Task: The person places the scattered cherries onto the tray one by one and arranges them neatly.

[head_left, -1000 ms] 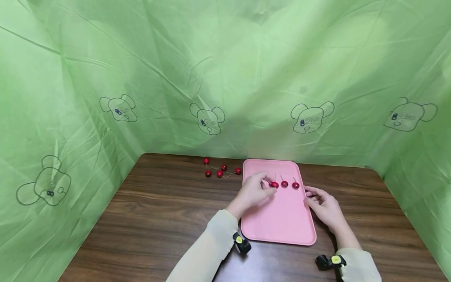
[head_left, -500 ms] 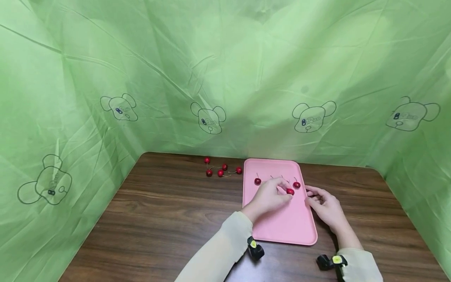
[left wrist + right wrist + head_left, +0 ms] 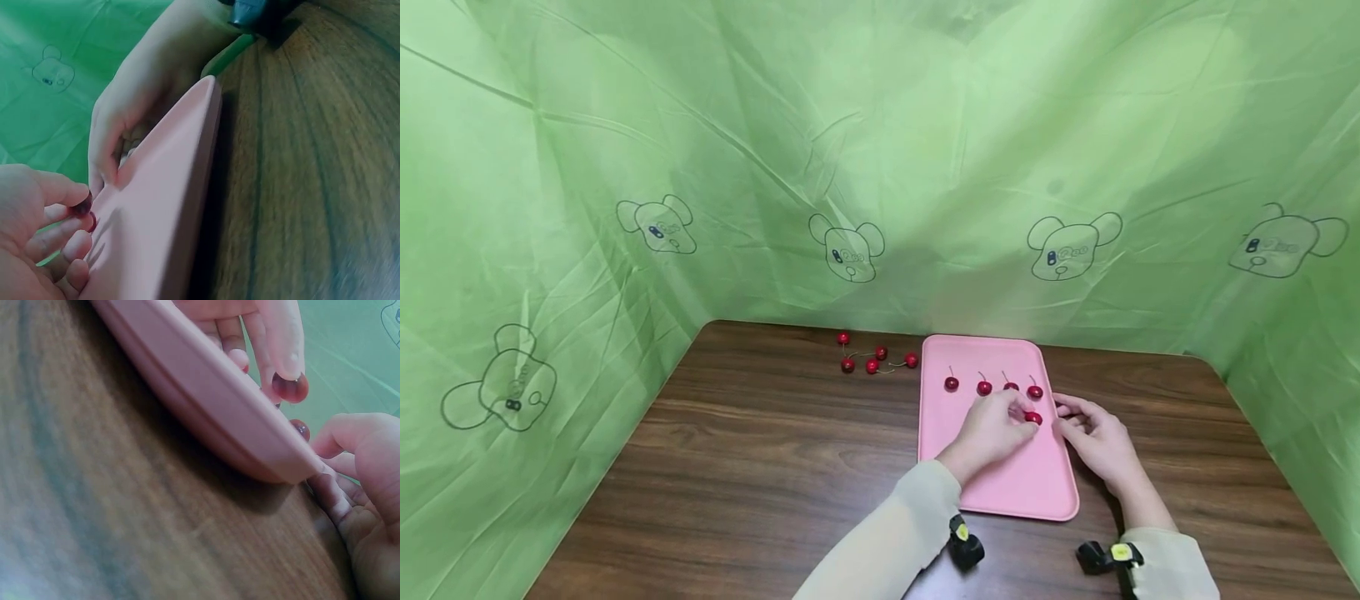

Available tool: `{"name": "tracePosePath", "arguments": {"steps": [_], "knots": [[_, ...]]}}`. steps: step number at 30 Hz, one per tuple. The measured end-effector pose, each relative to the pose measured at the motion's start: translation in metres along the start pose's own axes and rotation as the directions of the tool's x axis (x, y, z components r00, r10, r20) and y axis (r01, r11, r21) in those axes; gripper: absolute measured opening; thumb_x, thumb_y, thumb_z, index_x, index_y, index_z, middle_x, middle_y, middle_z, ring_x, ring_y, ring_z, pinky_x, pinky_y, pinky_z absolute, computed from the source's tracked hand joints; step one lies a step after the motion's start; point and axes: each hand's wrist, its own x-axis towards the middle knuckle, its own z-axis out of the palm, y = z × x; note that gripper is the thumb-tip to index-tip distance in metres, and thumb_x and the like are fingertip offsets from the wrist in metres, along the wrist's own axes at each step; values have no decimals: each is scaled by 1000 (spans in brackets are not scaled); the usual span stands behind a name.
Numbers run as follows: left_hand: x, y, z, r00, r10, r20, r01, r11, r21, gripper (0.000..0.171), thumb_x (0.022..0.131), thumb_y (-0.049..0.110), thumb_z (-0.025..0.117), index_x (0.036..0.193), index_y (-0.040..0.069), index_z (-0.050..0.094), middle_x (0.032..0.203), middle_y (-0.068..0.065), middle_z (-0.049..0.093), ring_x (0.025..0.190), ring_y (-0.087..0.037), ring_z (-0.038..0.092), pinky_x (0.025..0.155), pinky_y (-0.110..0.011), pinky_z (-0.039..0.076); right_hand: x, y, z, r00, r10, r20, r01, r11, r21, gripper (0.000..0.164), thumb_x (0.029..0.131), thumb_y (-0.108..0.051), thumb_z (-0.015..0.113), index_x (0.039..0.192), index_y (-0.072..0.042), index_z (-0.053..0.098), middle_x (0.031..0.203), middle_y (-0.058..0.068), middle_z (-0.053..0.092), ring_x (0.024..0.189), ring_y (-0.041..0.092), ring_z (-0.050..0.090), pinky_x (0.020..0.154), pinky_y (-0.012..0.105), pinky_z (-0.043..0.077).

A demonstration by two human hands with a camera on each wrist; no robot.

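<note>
In the head view my left hand (image 3: 997, 429) pinches a red cherry (image 3: 1033, 418) between thumb and fingertips, close over the right part of a pink tray (image 3: 1015, 492). The left wrist view shows this held cherry (image 3: 82, 205) dark between the fingers. Just beyond it, several stemmed cherries (image 3: 984, 388) lie in a row across the tray, one partly covered by the left fingers. My right hand (image 3: 1099, 440) grips the tray's right rim, thumb on the edge. From the right wrist, the thumb and fingers (image 3: 325, 494) meet the tray's side wall (image 3: 206, 394).
Left of the tray, several more cherries (image 3: 872, 366) with stems lie loosely grouped near the back of the brown wooden table (image 3: 737, 467). A green curtain (image 3: 925, 167) with printed bear heads encloses the back and both sides.
My left hand has moved right and slightly nearer over the tray, carrying the cherry past the row, so more of the row shows. The right hand stays at the rim.
</note>
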Motion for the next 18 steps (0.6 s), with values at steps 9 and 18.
{"name": "tracePosePath", "arguments": {"steps": [9, 18], "knots": [[0, 4, 11, 999, 34, -32, -29, 990, 141, 20, 89, 23, 90, 106, 22, 80, 93, 15, 71, 88, 4, 61, 83, -13, 45, 0, 1, 0, 1000, -22, -12, 22, 1000, -6, 42, 102, -12, 75, 142, -1, 69, 114, 17, 74, 83, 4, 63, 71, 18, 51], [0, 8, 16, 1000, 18, -24, -12, 973, 230, 18, 89, 26, 90, 103, 24, 79, 91, 16, 67, 87, 3, 56, 81, -14, 44, 0, 1, 0, 999, -28, -23, 27, 999, -17, 41, 101, -12, 75, 140, -2, 70, 112, 15, 73, 82, 3, 62, 71, 17, 50]]}}
